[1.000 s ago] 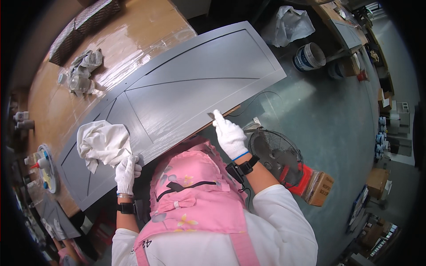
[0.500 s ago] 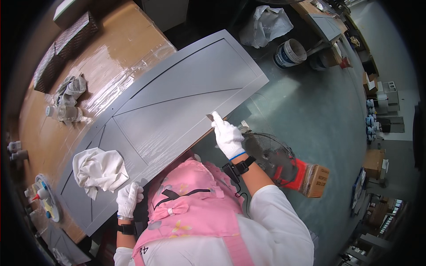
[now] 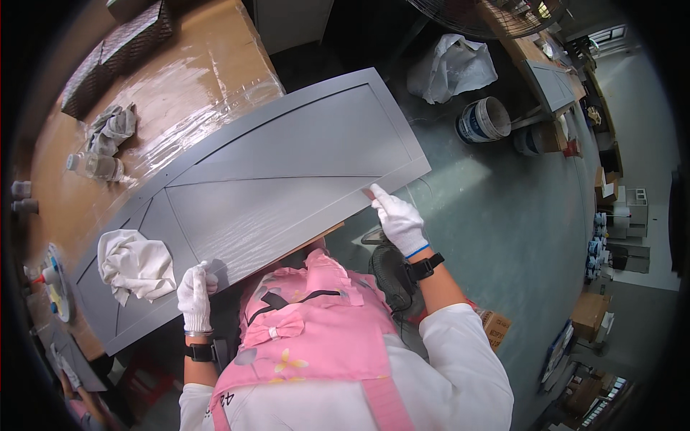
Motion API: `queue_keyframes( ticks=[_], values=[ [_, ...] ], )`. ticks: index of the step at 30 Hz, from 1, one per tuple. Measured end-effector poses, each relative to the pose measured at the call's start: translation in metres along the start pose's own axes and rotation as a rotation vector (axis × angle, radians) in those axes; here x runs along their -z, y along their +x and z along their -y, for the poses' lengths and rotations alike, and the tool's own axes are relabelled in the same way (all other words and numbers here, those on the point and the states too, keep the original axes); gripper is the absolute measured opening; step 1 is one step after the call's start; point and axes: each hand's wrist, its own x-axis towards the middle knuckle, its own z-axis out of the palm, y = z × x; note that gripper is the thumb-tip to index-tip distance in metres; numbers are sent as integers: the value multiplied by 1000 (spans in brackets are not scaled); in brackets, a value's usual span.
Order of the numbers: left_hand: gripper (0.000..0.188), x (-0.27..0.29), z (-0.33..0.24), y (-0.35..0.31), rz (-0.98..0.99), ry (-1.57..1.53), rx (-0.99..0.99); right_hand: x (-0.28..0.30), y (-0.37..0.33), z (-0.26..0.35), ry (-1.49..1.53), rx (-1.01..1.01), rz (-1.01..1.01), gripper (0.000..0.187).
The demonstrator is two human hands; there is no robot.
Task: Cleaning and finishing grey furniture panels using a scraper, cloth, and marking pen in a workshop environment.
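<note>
A long grey panel (image 3: 266,208) with grooved lines lies slantwise across the table, its right end jutting past the table edge. My right hand (image 3: 399,224), in a white knitted glove, pinches a small flat brownish piece (image 3: 369,193) against the panel's near edge, toward the right end. Its exact kind is too small to tell. At the near edge on the left is my left hand (image 3: 194,296), also gloved. Its fingers are curled closed, and whatever they may hold is hidden. A crumpled white cloth (image 3: 136,264) rests on the panel beside it.
On the film-covered brown table (image 3: 208,65) stand a clear bottle (image 3: 95,166) and a grey rag (image 3: 112,129). A floor fan (image 3: 392,276) and a carton (image 3: 494,328) are near my right side. A white bucket (image 3: 483,120) and a plastic bag (image 3: 451,68) sit farther off.
My right hand has slid to the right along the panel's near edge with the small flat piece. The left hand stays closed by the edge. The whole view has shifted a little.
</note>
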Motion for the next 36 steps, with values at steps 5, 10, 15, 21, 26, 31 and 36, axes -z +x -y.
queue_keyframes(
  ticks=[5, 10, 15, 21, 26, 31, 36],
  values=[
    [35, -29, -9, 9, -110, 69, -31, 30, 32, -83, 250, -535, -301, 32],
    [26, -63, -8, 16, -215, 436, -474, 56, 50, -120, 525, -678, -331, 23],
    [32, -81, -16, 11, -201, 942, -661, 46, 55, -118, 597, -638, -337, 21],
    [33, -76, 6, 13, -188, 967, -589, 36, 51, -92, 683, -485, -398, 15],
    [39, -76, 8, 12, -201, 985, -601, 31, 44, -97, 675, -391, -433, 18],
    [37, -78, 14, 12, -228, 921, -526, 28, 47, -111, 570, -315, -385, 17],
    [35, -77, 13, 13, -235, 958, -562, 28, 49, -113, 529, -365, -373, 13]
  ],
)
